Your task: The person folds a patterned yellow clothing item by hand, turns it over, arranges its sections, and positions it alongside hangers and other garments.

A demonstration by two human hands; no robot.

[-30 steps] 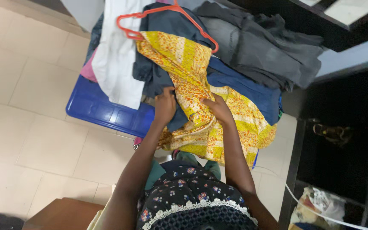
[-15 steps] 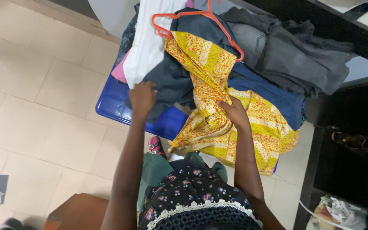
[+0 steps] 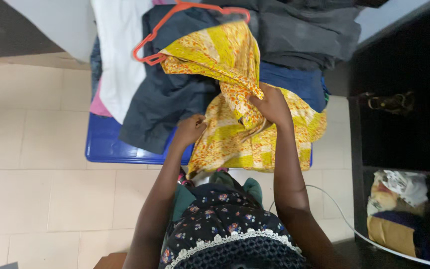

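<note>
two hands on one piece: my right hand (image 3: pixel 270 105) is clenched on a gathered bunch of the yellow patterned cloth (image 3: pixel 235 60), my left hand (image 3: pixel 191 129) pinches its lower edge just left of and below that. cloth runs up from my right fingers to the orange hanger (image 3: pixel 148 46) and drapes down past my left fingers, over the near rim of the blue tub (image 3: pixel 115 149). under it, left of my left hand, the dark grey garment (image 3: pixel 160 104); beyond that the white garment (image 3: pixel 118 55). to work it well, i judge: keep the right grip firm, slide the left along the edge to find a corner, lift clear of the hanger hook so nothing snags or drags the pile.
</note>
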